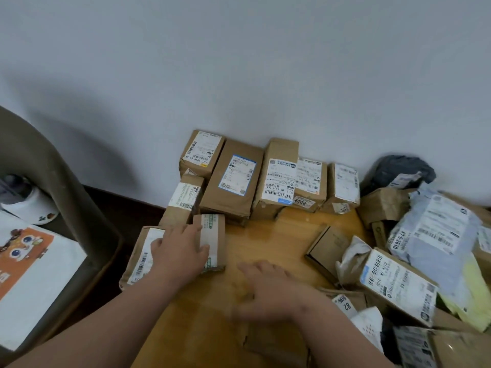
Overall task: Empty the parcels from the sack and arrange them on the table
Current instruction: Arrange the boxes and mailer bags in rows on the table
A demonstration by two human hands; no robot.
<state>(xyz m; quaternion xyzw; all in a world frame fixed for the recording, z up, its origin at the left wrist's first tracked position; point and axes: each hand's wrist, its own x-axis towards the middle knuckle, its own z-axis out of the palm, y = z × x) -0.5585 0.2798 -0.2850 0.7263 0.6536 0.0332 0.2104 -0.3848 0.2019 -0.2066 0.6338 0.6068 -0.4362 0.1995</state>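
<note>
- Parcels: brown cardboard boxes with white labels (279,179) stand in a row at the wall, twelve o'clock on the wooden tabletop (265,235).
- Left hand (180,251), fingers straight, presses a small brown carton (212,235) at nine o'clock.
- Right hand (268,285) hovers blurred, fingers apart, holding nothing.
- Loose heap of boxes and grey mailers (430,235) at three o'clock.

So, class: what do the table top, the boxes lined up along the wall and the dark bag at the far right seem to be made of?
Table top: probably wood or wood veneer, glossy; warm grain and reflections show.
Boxes along the wall: brown cardboard, matt, with creased edges and white paper labels.
Dark bag: likely thin plastic film; it crumples and shines faintly.
</note>
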